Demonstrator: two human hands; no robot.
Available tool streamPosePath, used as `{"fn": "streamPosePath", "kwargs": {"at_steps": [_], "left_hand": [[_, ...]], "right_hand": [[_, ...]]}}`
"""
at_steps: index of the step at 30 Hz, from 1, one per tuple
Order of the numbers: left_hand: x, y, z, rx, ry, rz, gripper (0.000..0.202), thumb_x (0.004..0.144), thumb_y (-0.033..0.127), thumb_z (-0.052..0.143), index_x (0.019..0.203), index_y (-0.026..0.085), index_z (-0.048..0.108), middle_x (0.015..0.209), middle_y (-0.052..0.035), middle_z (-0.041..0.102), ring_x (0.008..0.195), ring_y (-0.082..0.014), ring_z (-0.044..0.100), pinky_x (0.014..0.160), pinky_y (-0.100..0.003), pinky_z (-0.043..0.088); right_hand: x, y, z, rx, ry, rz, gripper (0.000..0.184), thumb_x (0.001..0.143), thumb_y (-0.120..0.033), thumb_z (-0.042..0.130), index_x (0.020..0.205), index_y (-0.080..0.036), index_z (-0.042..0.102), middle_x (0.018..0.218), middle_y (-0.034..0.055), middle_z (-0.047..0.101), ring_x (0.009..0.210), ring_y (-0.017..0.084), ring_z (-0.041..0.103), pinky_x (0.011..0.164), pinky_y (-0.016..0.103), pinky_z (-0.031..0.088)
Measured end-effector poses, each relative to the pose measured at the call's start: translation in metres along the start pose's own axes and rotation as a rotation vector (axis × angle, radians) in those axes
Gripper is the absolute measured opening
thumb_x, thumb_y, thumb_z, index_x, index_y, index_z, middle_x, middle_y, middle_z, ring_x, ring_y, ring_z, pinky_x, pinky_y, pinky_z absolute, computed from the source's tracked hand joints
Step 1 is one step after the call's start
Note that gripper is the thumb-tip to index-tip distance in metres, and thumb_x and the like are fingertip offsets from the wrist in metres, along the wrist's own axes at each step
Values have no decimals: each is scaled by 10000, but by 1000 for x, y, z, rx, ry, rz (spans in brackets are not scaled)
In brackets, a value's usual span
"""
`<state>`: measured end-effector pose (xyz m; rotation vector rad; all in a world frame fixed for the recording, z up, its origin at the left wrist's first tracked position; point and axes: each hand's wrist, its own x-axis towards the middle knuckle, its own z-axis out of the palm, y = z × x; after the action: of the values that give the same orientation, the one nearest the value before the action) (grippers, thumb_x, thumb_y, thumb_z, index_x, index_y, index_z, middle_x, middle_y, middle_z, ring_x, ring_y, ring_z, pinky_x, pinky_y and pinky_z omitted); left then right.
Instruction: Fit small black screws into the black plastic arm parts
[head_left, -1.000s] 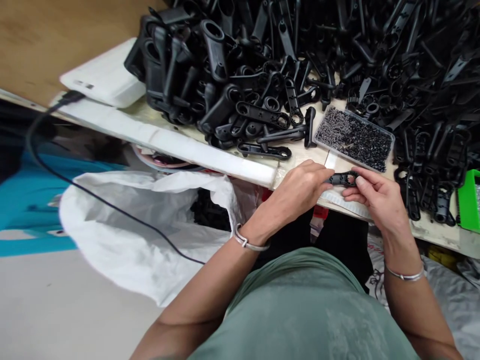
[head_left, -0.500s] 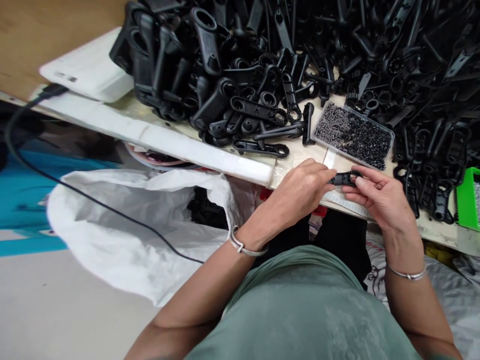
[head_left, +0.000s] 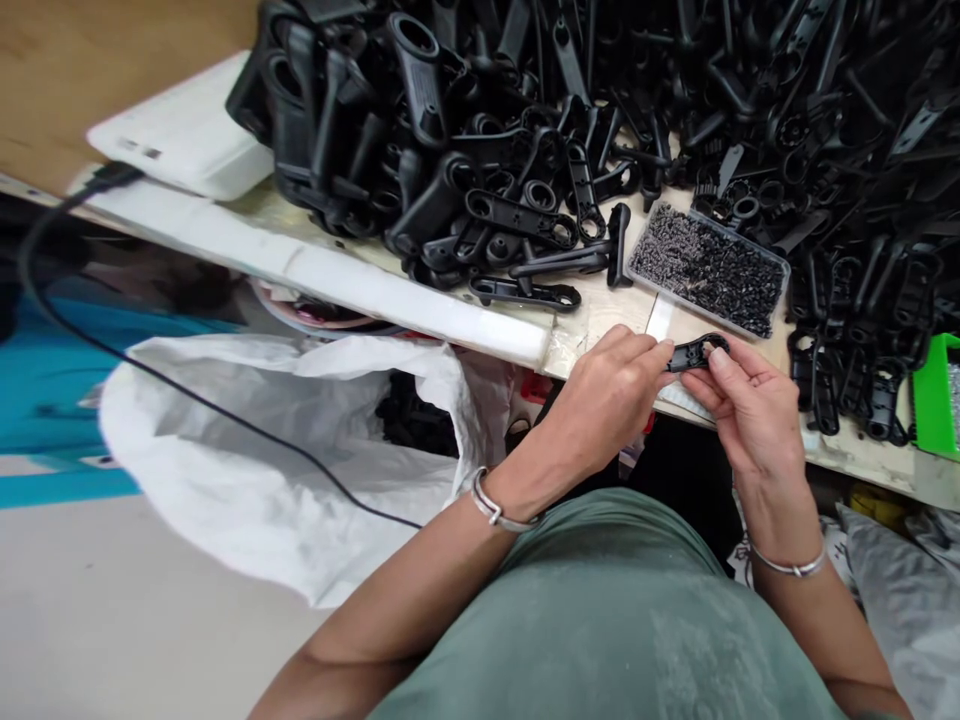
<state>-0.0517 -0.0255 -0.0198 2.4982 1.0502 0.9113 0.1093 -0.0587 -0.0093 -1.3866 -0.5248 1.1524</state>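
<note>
Both hands grip one small black plastic part (head_left: 696,352) just over the table's front edge. My left hand (head_left: 607,395) is closed around its left end, fingers curled. My right hand (head_left: 750,410) pinches the ringed right end between thumb and fingers. Just beyond the part sits a clear tray of small black screws (head_left: 709,268). A large heap of black plastic parts (head_left: 600,110) covers the table behind it.
A white sack (head_left: 285,450) hangs open below the table edge at the left, with a black cable (head_left: 187,400) across it. A white box (head_left: 184,140) lies at the table's left end. A green bin (head_left: 941,400) stands at the right edge.
The held part has tilted, its right end lifted slightly. Both hands stay in nearly the same spot; the view shifted a little.
</note>
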Motion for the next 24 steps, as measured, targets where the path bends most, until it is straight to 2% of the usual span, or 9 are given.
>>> {"fn": "streamPosePath", "kwargs": {"at_steps": [5, 10, 13, 16, 18, 21, 24], "left_hand": [[-1, -1, 0, 3, 7, -3, 189, 981, 227, 526, 1060, 103, 644, 928, -84, 719, 838, -185, 601, 780, -313, 531], [2, -2, -4, -55, -47, -33, 141, 967, 214, 550, 974, 120, 655, 910, -84, 712, 842, -191, 600, 783, -312, 514], [3, -5, -5, -69, -85, -46, 105, 952, 196, 571, 934, 140, 659, 901, -74, 706, 859, -194, 606, 792, -311, 504], [6, -12, -9, -48, -157, -48, 93, 936, 169, 587, 940, 130, 672, 907, -84, 702, 878, -208, 613, 799, -317, 497], [8, -18, -14, -31, -232, -61, 114, 937, 147, 574, 957, 119, 683, 921, -92, 701, 905, -214, 617, 819, -321, 492], [15, -24, -23, -8, -334, -58, 151, 948, 144, 553, 985, 114, 696, 969, -100, 696, 952, -217, 614, 854, -334, 474], [25, -26, -29, 45, -330, -38, 147, 946, 203, 581, 983, 137, 707, 986, -88, 695, 969, -230, 596, 858, -366, 438]], "right_hand": [[-3, 3, 3, 22, -2, -15, 358, 631, -297, 894, 927, -179, 732, 882, 12, 761, 710, 123, 725, 726, 254, 648], [-1, 1, 1, -31, -36, 34, 335, 657, -314, 881, 921, -191, 716, 938, 20, 759, 742, 135, 733, 774, 273, 645], [0, -2, -6, -108, -78, 59, 372, 686, -401, 861, 941, -186, 696, 973, 49, 758, 781, 176, 751, 759, 296, 648], [0, -9, -18, -198, -49, 43, 456, 698, -443, 846, 1026, -173, 679, 895, 65, 762, 752, 202, 756, 685, 303, 647], [2, -15, -28, -278, -15, -18, 464, 692, -433, 847, 1034, -165, 683, 812, 55, 755, 676, 188, 741, 606, 283, 630], [15, -27, -37, -454, 6, -202, 352, 733, -404, 802, 981, -170, 716, 739, 35, 731, 556, 145, 672, 491, 253, 553], [36, -41, -33, -822, 38, -438, 236, 802, -350, 722, 973, -191, 752, 726, 33, 720, 587, 160, 648, 585, 310, 540]]}}
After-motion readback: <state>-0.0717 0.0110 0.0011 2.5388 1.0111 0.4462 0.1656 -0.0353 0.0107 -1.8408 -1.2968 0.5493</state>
